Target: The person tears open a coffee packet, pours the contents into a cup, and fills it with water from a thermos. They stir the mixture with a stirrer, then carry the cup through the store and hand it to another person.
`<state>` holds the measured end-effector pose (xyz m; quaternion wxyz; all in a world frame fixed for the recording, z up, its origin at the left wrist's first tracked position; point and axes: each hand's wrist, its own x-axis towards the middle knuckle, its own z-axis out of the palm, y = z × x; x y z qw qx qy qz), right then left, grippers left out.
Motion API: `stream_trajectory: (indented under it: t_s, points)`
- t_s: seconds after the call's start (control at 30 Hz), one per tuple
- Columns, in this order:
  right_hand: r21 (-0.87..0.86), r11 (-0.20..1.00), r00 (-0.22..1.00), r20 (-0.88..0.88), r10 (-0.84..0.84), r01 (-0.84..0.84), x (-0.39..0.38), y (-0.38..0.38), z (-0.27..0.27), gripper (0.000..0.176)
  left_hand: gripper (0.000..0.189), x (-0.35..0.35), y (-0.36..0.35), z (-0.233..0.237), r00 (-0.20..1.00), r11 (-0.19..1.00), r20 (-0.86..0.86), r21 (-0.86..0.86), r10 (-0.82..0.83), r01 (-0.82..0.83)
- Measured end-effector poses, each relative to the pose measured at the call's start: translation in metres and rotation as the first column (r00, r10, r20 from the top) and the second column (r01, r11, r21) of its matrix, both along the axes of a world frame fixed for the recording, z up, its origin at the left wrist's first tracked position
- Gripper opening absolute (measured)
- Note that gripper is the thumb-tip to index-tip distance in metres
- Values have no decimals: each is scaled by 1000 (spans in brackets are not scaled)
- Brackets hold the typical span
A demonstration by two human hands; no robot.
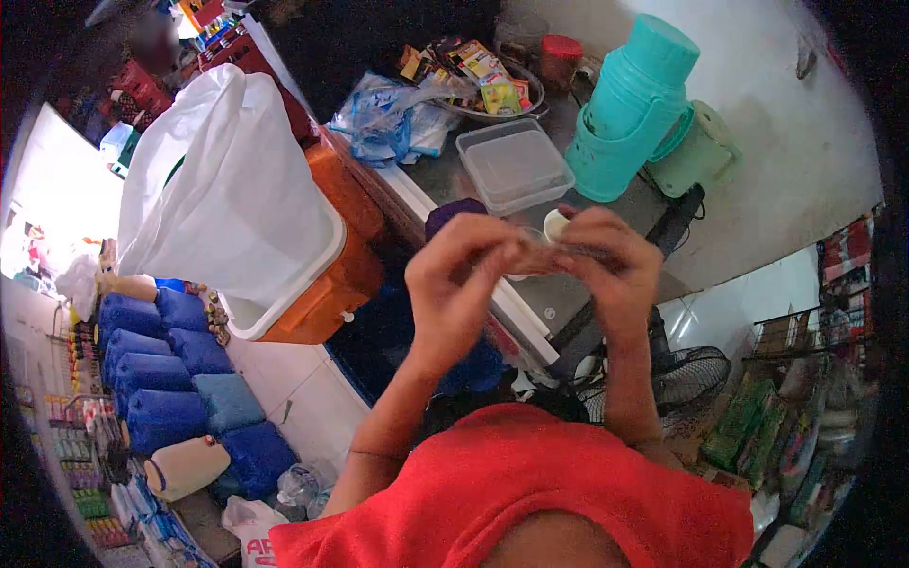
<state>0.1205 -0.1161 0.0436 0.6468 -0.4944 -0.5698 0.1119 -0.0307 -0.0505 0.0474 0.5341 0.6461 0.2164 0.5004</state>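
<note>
My left hand (462,289) and my right hand (614,270) are raised close together in front of my chest. The fingers of both are pinched on a small piece of thin clear plastic (537,257) stretched between them. Just above it, beside my right fingertips, shows a pale round thing (556,225), partly covered by the fingers; I cannot tell whether it is held. Beyond the hands, a clear plastic food container (516,164) rests on the dark table. A turquoise thermos jug (630,114) stands upright to its right.
Sachets fill a metal bowl (490,83) beside crumpled blue plastic bags (393,123). A red-lidded jar (561,62) is behind. To the left, white sheeting (222,180) covers an orange cooler (317,298). Blue rolled bundles (170,417) line the floor; a fan (691,374) stands right.
</note>
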Motion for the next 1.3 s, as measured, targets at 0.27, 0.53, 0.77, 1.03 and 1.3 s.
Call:
stream_trajectory:
  t_s: [0.27,0.53,0.77,1.03,1.3]
  points:
    - [748,643,965,13,-260,163,-52,-67,18,8,8,-29,-23,64,743,655,293,713,-602,249]
    - [674,737,996,23,-89,50,-58,-57,15,9,8,-28,-57,67,765,840,521,541,-379,48]
    - [590,805,997,2,80,-66,-57,-48,16,10,10,-11,-63,65,706,873,655,476,-269,-108]
    - [487,850,968,-34,248,-200,-50,-41,24,11,9,-18,-63,66,795,932,597,339,-107,-128]
    - [420,851,907,-129,400,-316,-47,-30,30,13,10,-17,-51,56,736,880,552,460,-392,124]
